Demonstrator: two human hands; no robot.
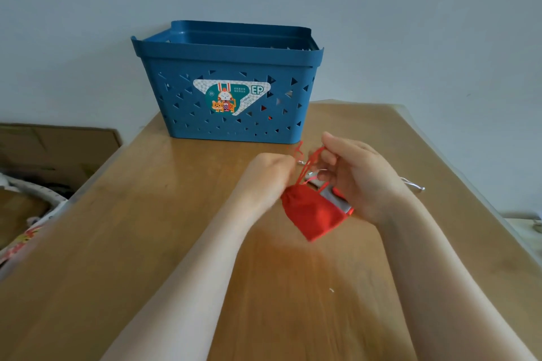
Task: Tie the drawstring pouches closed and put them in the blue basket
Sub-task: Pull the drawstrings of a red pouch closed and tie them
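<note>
- Red pouch (pixel 312 212): a small cloth drawstring bag, hanging tilted just above the table between your two hands, its gathered mouth pointing up and away from you. Blurred at its lower corner.
- Red strings (pixel 308 164): thin cords rising from the pouch mouth to both of your hands; loose ends stick up just above your left knuckles.
- Your left hand (pixel 268 174): fingers curled tight, pinching the strings at the pouch's upper left. The fingertips face away from the camera, so the exact grip is hidden.
- Your right hand (pixel 356 176): thumb and forefinger pinch a loop of the strings; the other fingers curl loosely beside the pouch.
- Grey pouch (pixel 333 195): a second item, grey or silver, partly hidden behind the red pouch and under your right hand; whether it touches the table cannot be told.
- Silver cord (pixel 413 184): lies on the table just right of your right wrist.
- Blue basket (pixel 228 50): plastic, with triangular holes and a cartoon sticker on its front, standing upright at the far end of the table, near your hands; something red shows through its holes.
- Table (pixel 146 243): wooden top.
- Cardboard box (pixel 55 146): on the left, beside the table.
</note>
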